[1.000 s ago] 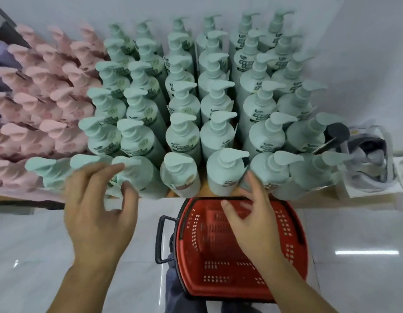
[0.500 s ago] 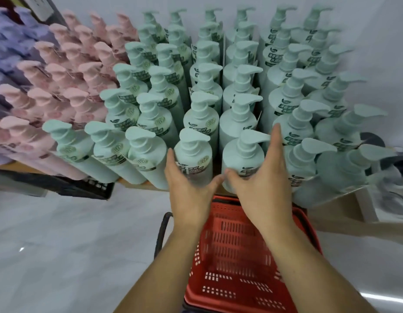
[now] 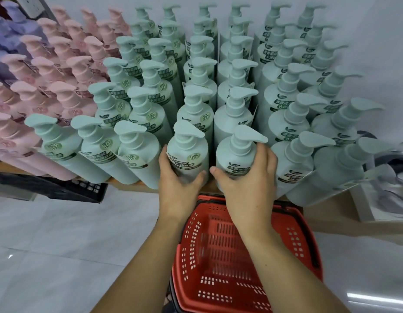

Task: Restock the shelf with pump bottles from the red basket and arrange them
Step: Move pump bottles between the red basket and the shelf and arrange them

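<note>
Your left hand (image 3: 178, 190) wraps one mint-green pump bottle (image 3: 187, 154) at the shelf (image 3: 128, 185) front; your right hand (image 3: 248, 186) clasps its neighbour (image 3: 235, 157). Both grips curl around the bottles. The red basket (image 3: 241, 256) below appears empty.
</note>
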Tool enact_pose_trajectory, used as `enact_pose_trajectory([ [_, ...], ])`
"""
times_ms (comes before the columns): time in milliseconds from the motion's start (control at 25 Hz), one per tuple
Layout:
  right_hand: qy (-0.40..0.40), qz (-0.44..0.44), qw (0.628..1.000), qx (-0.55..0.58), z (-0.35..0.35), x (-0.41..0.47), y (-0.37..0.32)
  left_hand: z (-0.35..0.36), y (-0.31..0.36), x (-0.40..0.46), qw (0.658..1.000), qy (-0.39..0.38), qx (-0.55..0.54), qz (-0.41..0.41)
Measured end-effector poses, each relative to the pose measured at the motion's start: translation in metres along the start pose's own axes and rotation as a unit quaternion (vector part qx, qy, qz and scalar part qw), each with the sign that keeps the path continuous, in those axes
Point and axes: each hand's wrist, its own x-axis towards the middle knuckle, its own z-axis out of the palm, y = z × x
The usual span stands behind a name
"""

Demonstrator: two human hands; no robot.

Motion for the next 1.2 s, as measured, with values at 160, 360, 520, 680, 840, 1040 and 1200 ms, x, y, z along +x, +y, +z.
enact_pose_trajectory([
  [160, -0.027, -0.015, 0.998, 0.046, -0.002, 0.001, 0.009, 0.001, -0.011, -0.002, 1.0, -0.002, 0.021, -0.015],
  [360, -0.018, -0.031, 0.997, 0.068, 0.01, 0.0, 0.008, 0.002, -0.016, 0.0, 0.999, 0.021, 0.024, 0.0],
  [520, -0.004, -0.027, 0.996, 0.087, 0.016, 0.0, 0.014, 0.004, -0.015, -0.002, 0.999, 0.03, 0.016, 0.004],
  [680, -0.012, 0.013, 0.992, 0.122, 0.016, -0.003, 0.013, 0.005, -0.012, -0.002, 1.0, 0.023, 0.011, -0.006],
  [840, -0.025, 0.043, 0.977, 0.205, -0.01, -0.027, 0.001, 0.003, -0.001, -0.025, 0.997, 0.072, 0.011, -0.032],
  [1040, 0.156, 0.044, 0.977, 0.136, -0.119, -0.047, 0.056, 0.057, 0.026, -0.102, 0.996, 0.004, 0.091, 0.019],
  [1200, 0.037, 0.132, 0.982, 0.127, -0.153, -0.004, 0.103, 0.127, 0.044, -0.105, 0.989, -0.129, 0.067, 0.0],
])
